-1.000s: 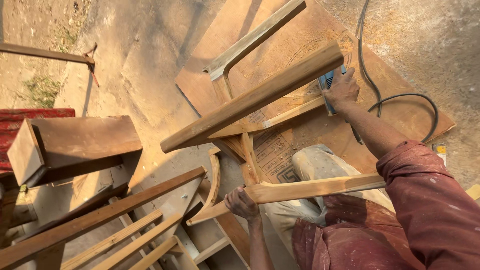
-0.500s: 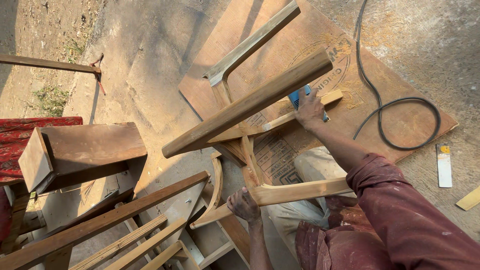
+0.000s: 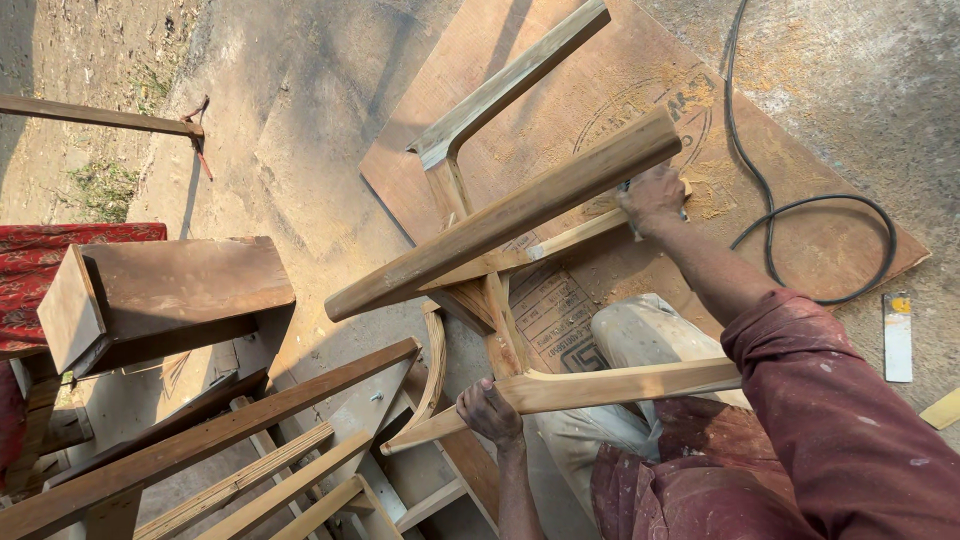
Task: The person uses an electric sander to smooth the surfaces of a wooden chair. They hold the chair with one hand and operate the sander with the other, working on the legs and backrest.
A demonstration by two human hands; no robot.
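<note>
Left hand (image 3: 490,412) gripping chair frame (image 3: 520,215), right hand (image 3: 652,198) outstretched

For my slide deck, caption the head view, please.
Left hand grips a chair frame rail; right hand works beside its leg, above a plywood sheet.

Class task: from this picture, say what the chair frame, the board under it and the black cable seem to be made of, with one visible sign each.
Chair frame: bare, unvarnished wood; pale grain shows.
Board: probably plywood, a thin flat brown sheet dusted with sawdust.
Black cable: likely rubber or plastic sheath; it curls smoothly.
</note>
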